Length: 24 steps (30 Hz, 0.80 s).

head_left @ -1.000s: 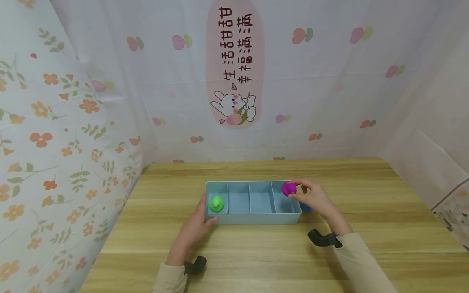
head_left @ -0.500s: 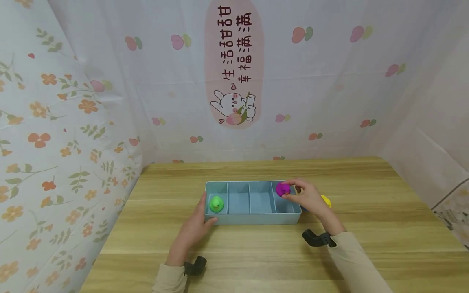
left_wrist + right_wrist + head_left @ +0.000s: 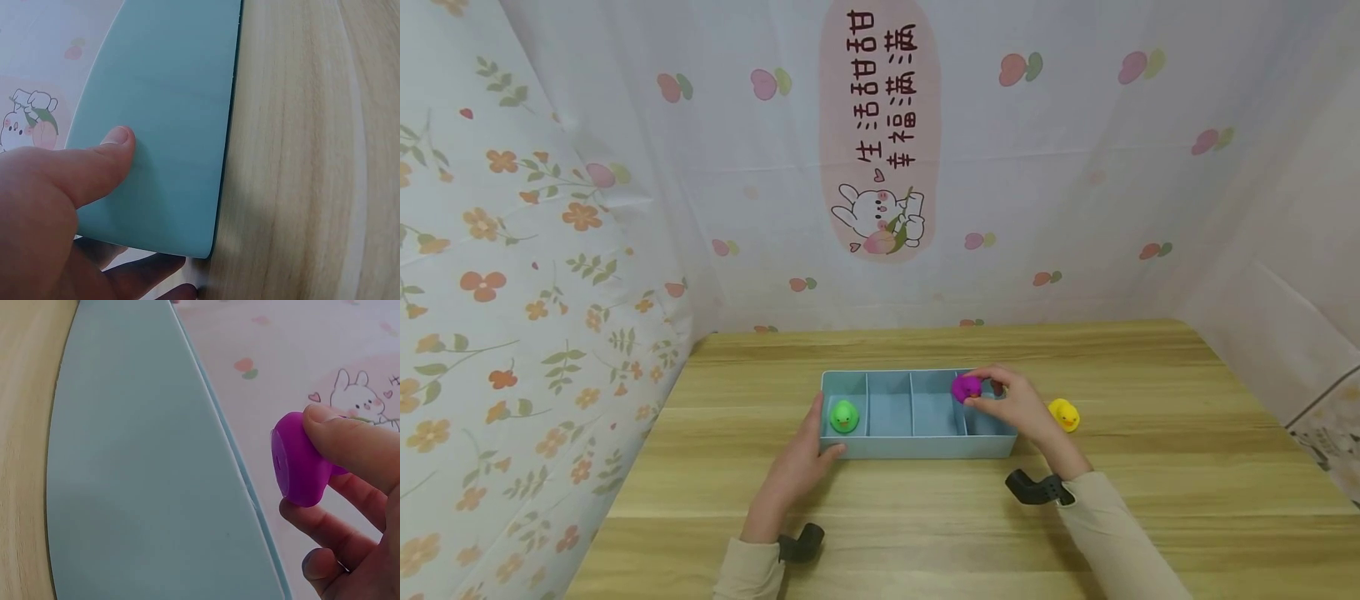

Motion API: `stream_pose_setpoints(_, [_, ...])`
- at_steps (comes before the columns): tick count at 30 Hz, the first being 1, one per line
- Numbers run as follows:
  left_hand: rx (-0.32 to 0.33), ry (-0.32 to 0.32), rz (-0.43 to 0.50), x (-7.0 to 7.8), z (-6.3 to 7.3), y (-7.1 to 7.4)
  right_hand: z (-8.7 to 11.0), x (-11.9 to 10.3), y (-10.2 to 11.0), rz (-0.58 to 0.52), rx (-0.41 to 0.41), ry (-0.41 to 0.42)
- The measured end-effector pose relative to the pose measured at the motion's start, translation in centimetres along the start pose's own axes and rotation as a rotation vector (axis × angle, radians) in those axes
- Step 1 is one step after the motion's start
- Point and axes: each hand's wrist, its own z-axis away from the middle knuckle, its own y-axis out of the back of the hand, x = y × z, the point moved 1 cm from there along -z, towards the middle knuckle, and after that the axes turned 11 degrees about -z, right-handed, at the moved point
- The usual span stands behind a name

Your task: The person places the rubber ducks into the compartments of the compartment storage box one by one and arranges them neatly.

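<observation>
My right hand pinches a purple rubber duck between thumb and fingers, above the divider left of the rightmost compartment. In the right wrist view the duck shows its flat underside, clear of the box wall. My left hand holds the left end of a light blue divided box. In the left wrist view its thumb lies on the front wall and the fingers go round the end wall. A green rubber duck sits upright in the leftmost compartment.
A yellow rubber duck stands on the wooden table, right of the box and beside my right wrist. A printed cloth hangs behind the table. Another floral cloth hangs on the left.
My right hand has carried the purple duck leftward along the box. The yellow duck has come into view from behind the hand, while a blue thing is now hidden. The left hand stays put.
</observation>
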Motion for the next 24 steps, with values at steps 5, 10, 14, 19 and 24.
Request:
stream_pose_setpoints(5, [-0.001, 0.001, 0.001, 0.0, 0.0, 0.0, 0.0, -0.1, -0.3, -0.002, -0.008, -0.016])
stream_pose_setpoints(10, [-0.001, 0.0, 0.01, 0.1, 0.0, 0.0, -0.1, 0.0, -0.6, -0.012, -0.018, -0.02])
stream_pose_setpoints(14, [0.0, -0.008, 0.01, 0.1, -0.1, 0.1, -0.1, -0.2, -0.7, -0.002, -0.014, -0.031])
stream_pose_setpoints(19, [-0.001, -0.004, 0.004, 0.1, -0.1, 0.1, -0.2, -0.6, -0.8, 0.003, -0.009, -0.038])
stream_pose_setpoints(24, [0.001, 0.003, 0.003, 0.1, 0.0, 0.1, -0.2, -0.9, -1.0, -0.008, -0.008, -0.041])
